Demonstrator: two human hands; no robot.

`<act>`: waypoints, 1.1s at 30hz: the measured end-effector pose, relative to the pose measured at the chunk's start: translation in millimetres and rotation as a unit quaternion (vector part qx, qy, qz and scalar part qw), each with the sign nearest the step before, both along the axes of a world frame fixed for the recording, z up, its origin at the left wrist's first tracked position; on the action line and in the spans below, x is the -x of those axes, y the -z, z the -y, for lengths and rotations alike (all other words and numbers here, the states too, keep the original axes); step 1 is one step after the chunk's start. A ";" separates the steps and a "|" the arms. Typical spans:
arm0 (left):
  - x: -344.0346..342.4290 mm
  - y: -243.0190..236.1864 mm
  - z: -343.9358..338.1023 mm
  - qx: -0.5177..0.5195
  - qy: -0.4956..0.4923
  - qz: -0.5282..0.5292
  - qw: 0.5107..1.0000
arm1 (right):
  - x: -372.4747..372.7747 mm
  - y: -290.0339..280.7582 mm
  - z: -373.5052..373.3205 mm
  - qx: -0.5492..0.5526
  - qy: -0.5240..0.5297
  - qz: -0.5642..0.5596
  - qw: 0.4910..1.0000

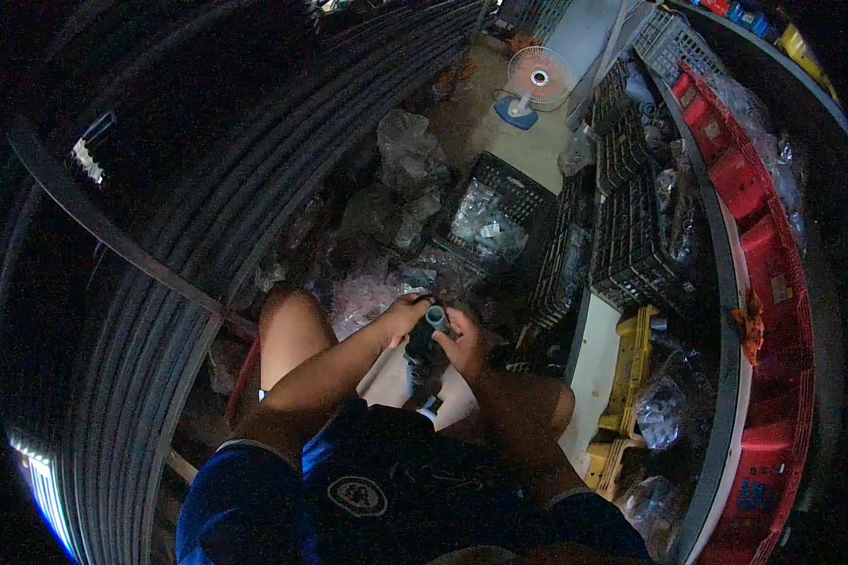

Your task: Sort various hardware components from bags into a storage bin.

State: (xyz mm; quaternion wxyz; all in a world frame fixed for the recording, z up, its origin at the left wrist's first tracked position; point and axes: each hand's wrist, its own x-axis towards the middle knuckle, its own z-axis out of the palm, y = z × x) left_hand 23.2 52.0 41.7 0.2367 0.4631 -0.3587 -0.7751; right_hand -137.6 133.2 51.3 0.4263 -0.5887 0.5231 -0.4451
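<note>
A short grey pipe fitting [435, 318] with a round open end turned up toward me is held in front of my knees. My right hand [464, 341] wraps its fingers and thumb around the fitting's right side. Close by on the left, my left hand [403, 318] is curled with its fingertips at a dark part against the fitting; shadow hides what that part is. Below both hands, a dark shape [422, 350] shows between my legs, too dim to name. Clear plastic bags [363, 299] lie just beyond my left hand.
A black crate [537, 202] of clear bagged pieces stands ahead. Stacked black crates [631, 221] and yellow bins [631, 367] are on the right, before a row of red bins [773, 315]. Long dark pipes [226, 179] line the left. A fan [539, 80] stands at the far end.
</note>
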 end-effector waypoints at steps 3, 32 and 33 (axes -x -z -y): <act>2.3 7.5 2.5 0.131 0.047 0.160 0.977 | 6.7 8.1 0.2 -0.058 0.014 0.077 0.995; 6.5 -13.6 3.0 0.185 0.005 -0.044 0.982 | 36.8 -14.5 15.2 -0.138 0.137 0.389 0.900; 12.3 -10.4 -1.3 0.256 -0.046 -0.026 0.965 | 36.0 -13.7 15.3 -0.107 0.126 0.377 0.911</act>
